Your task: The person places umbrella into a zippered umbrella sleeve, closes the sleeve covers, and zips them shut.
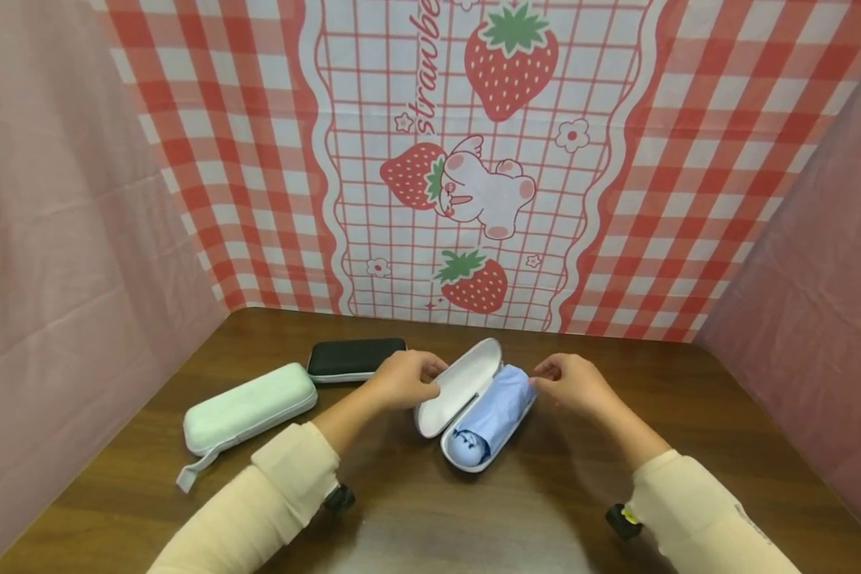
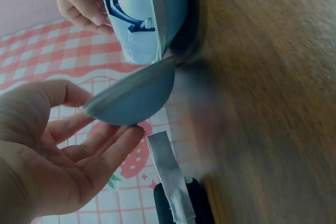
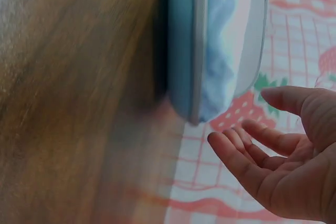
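An open zip case with a pale lining stands mid-table, its lid point(image 1: 461, 389) folded up to the left and its base point(image 1: 476, 469) on the wood. In the base lies a folded light-blue umbrella point(image 1: 497, 405), its rounded end toward me. My left hand point(image 1: 405, 378) holds the lid's left edge, thumb at the rim and fingers against the outer shell point(image 2: 137, 100) in the left wrist view. Beside the umbrella's far end is my right hand point(image 1: 572, 384); the right wrist view shows its fingers point(image 3: 236, 156) loosely spread near the case end, holding nothing.
A mint-green zip case point(image 1: 251, 406) with a strap lies left of my left forearm. Behind it sits a black case point(image 1: 351, 359), close to the left hand. A strawberry-print checked cloth point(image 1: 473, 183) hangs at the table's back, with pink cloths point(image 1: 64, 199) at both sides.
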A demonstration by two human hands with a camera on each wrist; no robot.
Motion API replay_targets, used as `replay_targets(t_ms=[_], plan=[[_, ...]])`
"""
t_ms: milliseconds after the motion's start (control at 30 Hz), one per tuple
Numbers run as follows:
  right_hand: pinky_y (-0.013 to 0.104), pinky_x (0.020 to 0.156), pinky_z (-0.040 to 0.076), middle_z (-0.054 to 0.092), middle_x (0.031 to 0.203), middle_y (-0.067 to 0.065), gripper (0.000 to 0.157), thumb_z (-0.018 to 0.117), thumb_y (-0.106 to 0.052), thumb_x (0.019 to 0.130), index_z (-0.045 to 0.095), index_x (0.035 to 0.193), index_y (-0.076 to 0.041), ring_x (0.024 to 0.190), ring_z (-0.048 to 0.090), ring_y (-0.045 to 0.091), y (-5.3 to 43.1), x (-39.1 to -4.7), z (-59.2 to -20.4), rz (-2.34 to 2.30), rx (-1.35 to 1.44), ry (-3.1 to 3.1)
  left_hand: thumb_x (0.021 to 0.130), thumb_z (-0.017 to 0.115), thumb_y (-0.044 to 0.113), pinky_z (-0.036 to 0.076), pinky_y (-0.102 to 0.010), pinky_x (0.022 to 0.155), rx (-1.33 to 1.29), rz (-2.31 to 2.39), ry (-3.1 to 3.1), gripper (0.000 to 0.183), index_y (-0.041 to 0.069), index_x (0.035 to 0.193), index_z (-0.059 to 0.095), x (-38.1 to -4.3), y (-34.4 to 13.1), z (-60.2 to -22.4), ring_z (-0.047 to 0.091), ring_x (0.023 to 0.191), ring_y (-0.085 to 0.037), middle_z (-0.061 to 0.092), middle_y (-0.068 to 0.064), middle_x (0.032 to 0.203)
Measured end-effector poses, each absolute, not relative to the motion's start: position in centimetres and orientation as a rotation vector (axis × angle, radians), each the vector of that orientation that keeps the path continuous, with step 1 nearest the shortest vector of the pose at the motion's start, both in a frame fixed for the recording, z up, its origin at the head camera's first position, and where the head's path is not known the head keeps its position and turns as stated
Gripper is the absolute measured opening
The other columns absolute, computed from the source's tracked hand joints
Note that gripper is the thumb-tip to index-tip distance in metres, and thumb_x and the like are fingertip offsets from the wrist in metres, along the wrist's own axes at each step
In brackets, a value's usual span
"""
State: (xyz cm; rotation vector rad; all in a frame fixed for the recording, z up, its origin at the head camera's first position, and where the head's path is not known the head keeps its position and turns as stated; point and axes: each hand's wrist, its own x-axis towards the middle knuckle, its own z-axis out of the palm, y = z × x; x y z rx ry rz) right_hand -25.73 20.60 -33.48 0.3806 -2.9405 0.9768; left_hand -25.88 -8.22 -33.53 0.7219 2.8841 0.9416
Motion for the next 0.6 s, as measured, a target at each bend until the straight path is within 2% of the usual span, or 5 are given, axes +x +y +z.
replay_targets(t_ms=[100,233,367,500,600], plan=[[0.037,0.064,0.054,0.067,0.096,0.020,0.034,0.066,-0.018,0.091,0.063,0.112,0.009,0.076,0.064,0.026,21.2,-26.6,-34.5,1.057,0.350,-2.922,0.080,0.067,0.009,0.052,-0.036,0.078,0.705,0.967,2.821,0.041,0.011,0.121,0.067,-25.7,-8.4,-33.8,0.064,0.098,-0.022,0.068,-0.011,0.109],[0.044,0.079,0.055,0.060,0.113,0.030,0.045,0.061,-0.016,0.096,0.052,0.128,0.014,0.088,0.064,0.028,21.4,-27.9,-36.6,1.485,0.311,-2.876,0.080,0.064,0.004,0.055,-0.031,0.062,0.668,1.048,2.711,0.048,0.010,0.128,0.062,-25.5,-8.6,-34.2,0.065,0.097,-0.023,0.065,-0.014,0.116],[0.045,0.082,0.055,0.062,0.106,0.024,0.040,0.058,-0.011,0.097,0.052,0.123,0.019,0.085,0.064,0.021,21.1,-28.6,-38.0,1.822,0.237,-2.782,0.083,0.063,0.004,0.054,-0.028,0.054,0.671,1.084,2.676,0.048,0.011,0.130,0.060,-25.6,-8.6,-34.2,0.064,0.099,-0.024,0.063,-0.015,0.119],[0.041,0.076,0.057,0.060,0.088,0.012,0.026,0.060,-0.007,0.095,0.059,0.102,0.018,0.076,0.061,0.016,20.7,-28.4,-38.0,1.897,0.194,-2.747,0.085,0.063,0.006,0.055,-0.034,0.068,0.741,0.997,2.744,0.046,0.013,0.130,0.061,-25.8,-8.6,-33.8,0.063,0.100,-0.022,0.065,-0.011,0.116],[0.040,0.074,0.057,0.056,0.087,0.011,0.023,0.062,-0.005,0.093,0.055,0.100,0.016,0.075,0.060,0.017,20.5,-27.8,-37.7,1.933,0.190,-2.748,0.085,0.063,0.008,0.051,-0.038,0.084,0.805,0.928,2.794,0.045,0.014,0.130,0.062,-26.0,-8.8,-33.6,0.061,0.104,-0.023,0.066,-0.009,0.116]])
